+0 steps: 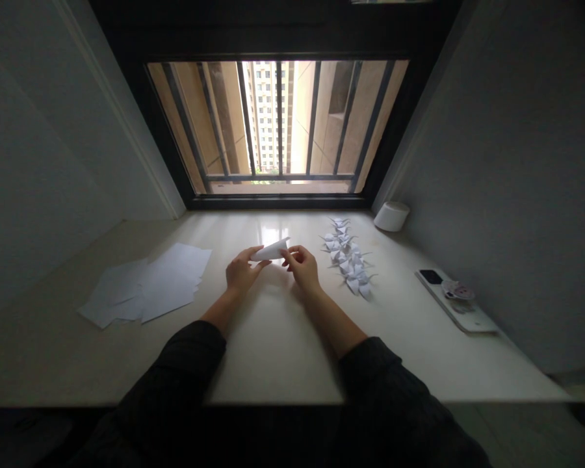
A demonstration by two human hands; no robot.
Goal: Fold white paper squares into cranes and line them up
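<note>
Between my two hands, above the white sill, is a sheet of white paper (270,251), bent over on itself. My left hand (244,268) grips its left end, thumb below and fingers behind. At the right end, my right hand (299,263) pinches the paper's edge between thumb and fingers. To the right of my hands, several folded white paper cranes (348,255) stand close together in a band. Loose white paper sheets (170,279) lie overlapping on the left.
The pale sill (277,364) ends at a front edge near my body. A barred window (279,130) closes off the back. A white rounded object (391,216) stands in the far right corner, and a white phone (455,305) with a round grip lies by the right wall.
</note>
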